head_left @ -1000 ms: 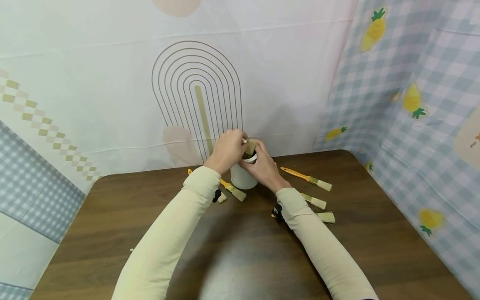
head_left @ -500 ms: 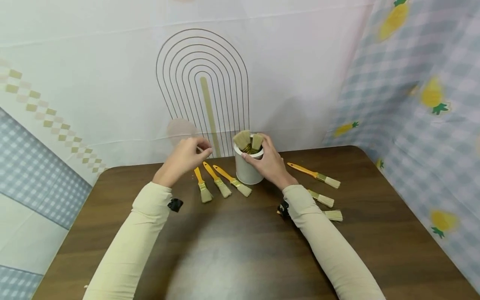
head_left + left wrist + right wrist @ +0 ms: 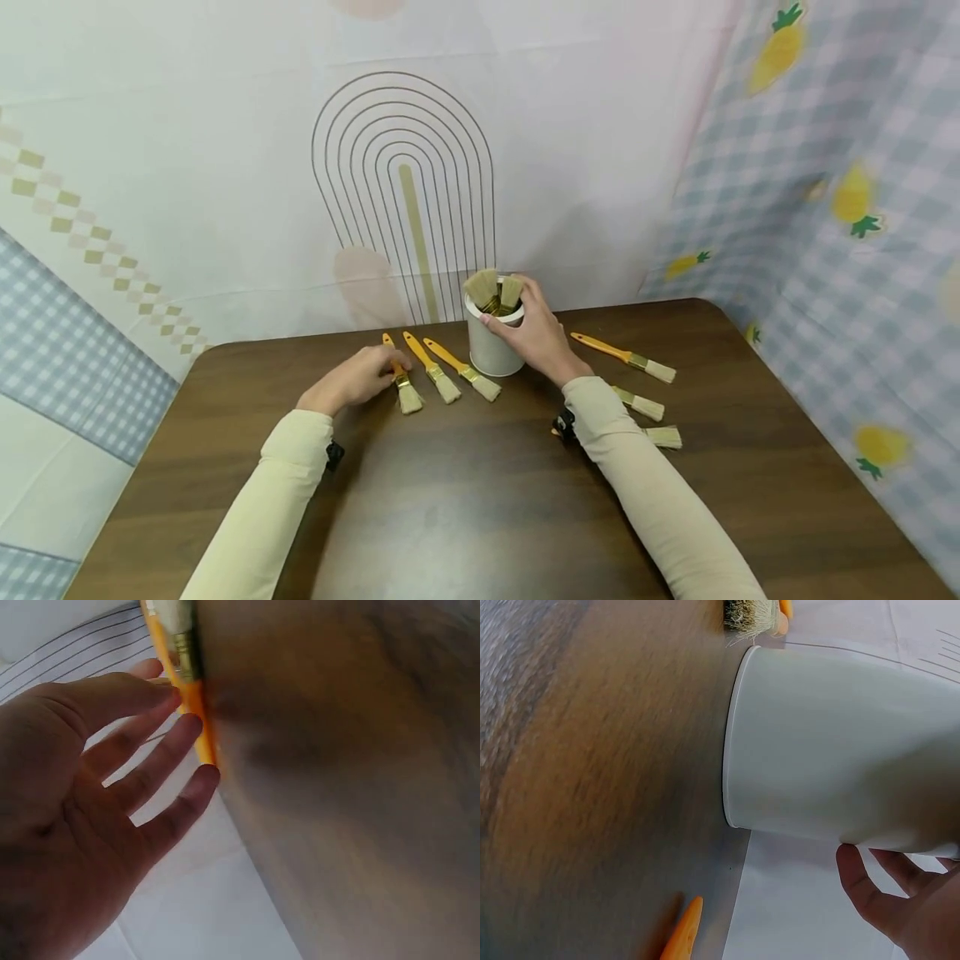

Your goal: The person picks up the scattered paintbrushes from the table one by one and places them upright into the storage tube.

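In the head view, my left hand (image 3: 366, 375) is over the handle of the leftmost paintbrush (image 3: 408, 398), which lies on the table. The left wrist view shows its fingers spread beside the orange handle (image 3: 196, 712), fingertips touching or nearly touching it. My right hand (image 3: 542, 337) grips the rim of a pale grey can (image 3: 493, 348), thumb at the front and fingers round the far side. Paintbrushes (image 3: 482, 287) stand in this can with bristles up. To its left lie two more brushes, a middle one (image 3: 447, 388) and a nearer one (image 3: 486, 387).
Right of the can, a paintbrush (image 3: 658, 370) lies on the brown table (image 3: 450, 517). Two others, an upper one (image 3: 647, 407) and a lower one (image 3: 664, 437), are partly hidden by my right forearm. A patterned cloth (image 3: 585, 167) hangs behind the table.
My left hand has moved from the can's mouth out to the left and down to the leftmost brush. The right hand stays on the can.
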A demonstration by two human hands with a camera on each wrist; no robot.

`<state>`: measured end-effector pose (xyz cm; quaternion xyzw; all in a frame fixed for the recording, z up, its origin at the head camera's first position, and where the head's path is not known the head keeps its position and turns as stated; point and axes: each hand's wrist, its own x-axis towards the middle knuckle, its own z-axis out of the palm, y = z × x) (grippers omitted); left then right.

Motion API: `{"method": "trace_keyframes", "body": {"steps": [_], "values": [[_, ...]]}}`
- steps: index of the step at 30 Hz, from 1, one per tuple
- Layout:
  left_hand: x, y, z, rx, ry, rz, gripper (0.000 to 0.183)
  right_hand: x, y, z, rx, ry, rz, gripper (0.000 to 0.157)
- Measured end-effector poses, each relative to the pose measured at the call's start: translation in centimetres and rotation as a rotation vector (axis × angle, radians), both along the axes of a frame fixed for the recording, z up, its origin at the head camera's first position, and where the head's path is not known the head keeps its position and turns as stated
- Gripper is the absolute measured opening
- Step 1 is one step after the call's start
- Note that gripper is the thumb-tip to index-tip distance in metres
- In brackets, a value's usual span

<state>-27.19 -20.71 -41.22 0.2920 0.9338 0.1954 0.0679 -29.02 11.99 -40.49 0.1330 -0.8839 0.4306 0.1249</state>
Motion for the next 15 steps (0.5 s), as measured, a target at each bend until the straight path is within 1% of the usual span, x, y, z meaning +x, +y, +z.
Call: {"method": "trace_keyframes", "body": {"steps": [2,5,8,10,13,15], "values": [[0.5,-0.3,-0.5,-0.024,0.002,0.012,0.029,0.1,-0.2,-0.3,0.005,-0.004,0.003,0.090],[1.2,-0.5,-0.9,-0.046,0.040,0.035,0.024,0.1,-0.4,-0.5,0.010,-0.003,0.002,0.090],[2.0,-0.7,-0.8,-0.068,0.051,0.096,0.017,0.0,-0.4,-0.4,0.011,0.001,-0.001,0.090],[2.6,-0.9,-0.5,-0.096,0.032,0.148,0.014,0.0,-0.3,-0.3,0.011,0.001,0.000,0.090],[3.5,-1.2,0.0,-0.130,-0.018,0.224,0.013,-0.1,-0.2,-0.1,0.017,0.004,0.002,0.091],[4.0,-1.3,0.1,-0.127,-0.056,0.266,0.017,-0.1,0.0,0.0,0.018,0.012,-0.002,0.090]]}}
